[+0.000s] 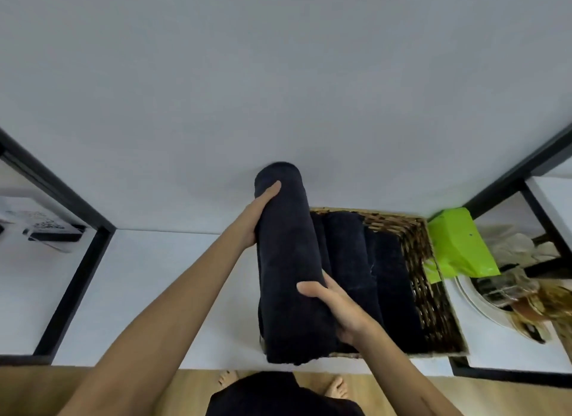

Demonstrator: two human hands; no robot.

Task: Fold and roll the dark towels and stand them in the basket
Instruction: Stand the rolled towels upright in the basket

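The left hand point(260, 217) gripped the rolled towel point(288, 260) near its 12 o'clock end, fingers curled around. The roll's long axis ran from 12 to 6 o'clock. The right hand point(337, 307) gripped its lower part, nearer the basket point(433, 291), which lay toward 3 o'clock.
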